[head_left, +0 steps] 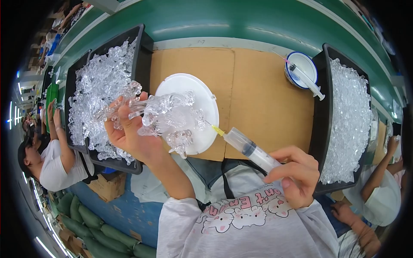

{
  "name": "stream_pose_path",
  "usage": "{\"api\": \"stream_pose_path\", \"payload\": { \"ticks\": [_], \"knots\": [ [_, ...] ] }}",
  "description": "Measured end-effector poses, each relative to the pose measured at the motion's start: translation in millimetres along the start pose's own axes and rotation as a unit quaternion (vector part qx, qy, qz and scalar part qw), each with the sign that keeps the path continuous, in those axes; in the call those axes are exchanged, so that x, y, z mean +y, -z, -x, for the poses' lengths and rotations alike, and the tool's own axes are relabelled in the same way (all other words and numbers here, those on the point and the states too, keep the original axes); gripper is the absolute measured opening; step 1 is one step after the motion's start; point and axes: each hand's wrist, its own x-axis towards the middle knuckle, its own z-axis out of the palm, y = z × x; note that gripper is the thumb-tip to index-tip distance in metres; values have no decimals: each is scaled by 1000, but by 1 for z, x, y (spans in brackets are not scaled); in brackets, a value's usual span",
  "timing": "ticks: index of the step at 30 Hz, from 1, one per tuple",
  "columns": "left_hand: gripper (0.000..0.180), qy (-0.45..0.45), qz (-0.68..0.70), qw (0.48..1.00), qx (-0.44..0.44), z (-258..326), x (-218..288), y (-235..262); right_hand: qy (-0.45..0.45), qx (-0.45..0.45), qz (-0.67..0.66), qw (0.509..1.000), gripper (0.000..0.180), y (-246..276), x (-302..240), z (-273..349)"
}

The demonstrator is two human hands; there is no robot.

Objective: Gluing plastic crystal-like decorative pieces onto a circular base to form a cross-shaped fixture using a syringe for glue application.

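Note:
My left hand [134, 131] is closed around a cluster of clear, glossy plastic pieces [170, 114], their exact shape hard to make out. They are held over a round white plate-like disc [209, 101]. In my right hand [297, 172] is a clear syringe [249, 148] with a dark plunger seal and a yellow needle hub. Its needle points up and left, with the tip at or very close to the right side of the clear pieces. A second syringe [303, 77] with a pink hub lies across a white bowl [297, 57] with a blue rim, at the far right.
Black bins filled with clear pieces stand at the left [140, 56] and right [320, 120]. Brown cardboard [266, 99] covers the worktop between them, below a green panel [249, 19]. One co-worker [60, 167] is at the left; others [378, 193] are at the right.

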Motion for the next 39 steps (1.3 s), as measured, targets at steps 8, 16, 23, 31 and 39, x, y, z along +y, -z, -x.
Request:
{"api": "stream_pose_path", "payload": {
  "ticks": [8, 16, 23, 31, 39],
  "knots": [
    [21, 90, 21, 995, -25, 17, 6, 7, -24, 20, 3, 999, 28, -2, -2, -3],
    [25, 54, -8, 997, -55, 23, 18, 3, -2, 0, 38, 999, 29, 1, 1, -5],
    [19, 37, -38, 994, -90, 24, 11, 14, -45, 21, 59, 997, 28, -4, -6, -3],
    [18, 28, -35, 995, -93, 25, 6, 13, -21, -8, 78, 997, 28, 1, -5, -6],
    [17, 36, -24, 993, -111, 27, 0, 15, -20, -16, 84, 996, 27, 1, -7, -10]
  ]
}}
